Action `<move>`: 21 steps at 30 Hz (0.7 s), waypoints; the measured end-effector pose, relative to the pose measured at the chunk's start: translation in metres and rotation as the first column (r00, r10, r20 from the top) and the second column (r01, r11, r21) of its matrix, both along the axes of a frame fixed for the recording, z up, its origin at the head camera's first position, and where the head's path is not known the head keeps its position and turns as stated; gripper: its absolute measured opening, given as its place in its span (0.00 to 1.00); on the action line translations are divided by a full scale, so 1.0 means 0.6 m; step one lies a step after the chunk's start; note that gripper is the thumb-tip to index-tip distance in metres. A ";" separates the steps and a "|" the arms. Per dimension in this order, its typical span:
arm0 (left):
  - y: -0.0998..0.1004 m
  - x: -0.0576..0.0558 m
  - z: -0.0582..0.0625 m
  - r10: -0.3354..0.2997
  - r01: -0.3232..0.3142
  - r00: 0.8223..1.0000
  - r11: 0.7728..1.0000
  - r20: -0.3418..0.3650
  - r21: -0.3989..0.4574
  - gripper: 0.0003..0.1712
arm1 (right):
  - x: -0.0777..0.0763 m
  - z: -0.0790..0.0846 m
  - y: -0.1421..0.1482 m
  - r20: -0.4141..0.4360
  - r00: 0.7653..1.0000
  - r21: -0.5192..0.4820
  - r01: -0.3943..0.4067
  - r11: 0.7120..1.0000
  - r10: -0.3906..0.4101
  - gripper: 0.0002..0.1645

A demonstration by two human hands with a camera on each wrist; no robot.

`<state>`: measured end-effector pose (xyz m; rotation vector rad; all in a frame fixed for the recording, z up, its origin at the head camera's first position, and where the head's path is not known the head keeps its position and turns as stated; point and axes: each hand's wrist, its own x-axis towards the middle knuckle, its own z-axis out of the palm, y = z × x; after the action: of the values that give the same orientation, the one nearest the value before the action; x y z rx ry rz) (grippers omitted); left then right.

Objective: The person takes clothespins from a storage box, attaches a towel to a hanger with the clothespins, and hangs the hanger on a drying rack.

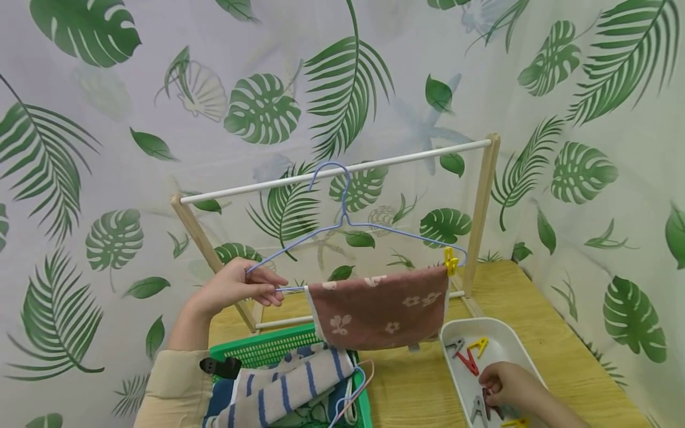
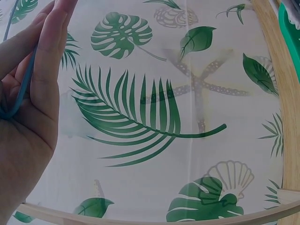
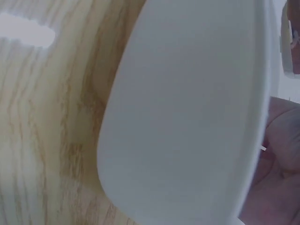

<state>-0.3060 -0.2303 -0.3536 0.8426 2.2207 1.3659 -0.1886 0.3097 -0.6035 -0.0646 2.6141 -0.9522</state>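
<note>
My left hand [image 1: 241, 285] grips the left end of a blue wire clothes hanger [image 1: 345, 208]; the left wrist view shows the wire running between thumb and fingers. The hanger's hook loops over the white rod of a small drying rack. A brownish-pink towel with pale flowers [image 1: 380, 312] hangs over the hanger's lower bar, a yellow clothespin [image 1: 451, 261] clamped at its right top corner. My right hand [image 1: 511, 386] is inside a white tray [image 1: 484, 326], thumb and fingertips pinching a dark red clothespin [image 1: 491, 404]. The tray wall hides much of this hand in the right wrist view.
The rack has wooden legs [image 1: 483, 208] and a white top rod [image 1: 417, 157]. In front, a green basket [image 1: 257, 342] holds a striped towel [image 1: 289, 386] and more hangers [image 1: 355, 392]. Loose clothespins [image 1: 471, 361] lie in the tray on the wooden table [image 1: 407, 392]. A leaf-print curtain stands behind.
</note>
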 end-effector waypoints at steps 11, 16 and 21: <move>0.008 0.017 -0.002 0.014 -0.014 1.000 1.000 -0.001 -0.006 0.16 | 0.001 -0.002 0.002 0.006 0.999 -0.020 -0.050 0.999 0.050 0.10; 0.010 0.023 -0.004 0.023 -0.023 1.000 1.000 -0.002 -0.004 0.16 | 0.004 -0.003 0.002 -0.002 0.999 -0.006 -0.043 0.999 0.043 0.09; 0.011 0.030 -0.005 0.031 -0.031 1.000 1.000 0.001 0.002 0.16 | 0.006 -0.005 0.008 -0.026 0.998 -0.038 -0.061 0.997 0.060 0.11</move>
<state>-0.2883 -0.2235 -0.3566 0.8108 2.2414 1.3825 -0.1850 0.3144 -0.6066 -0.1656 2.6012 -0.9869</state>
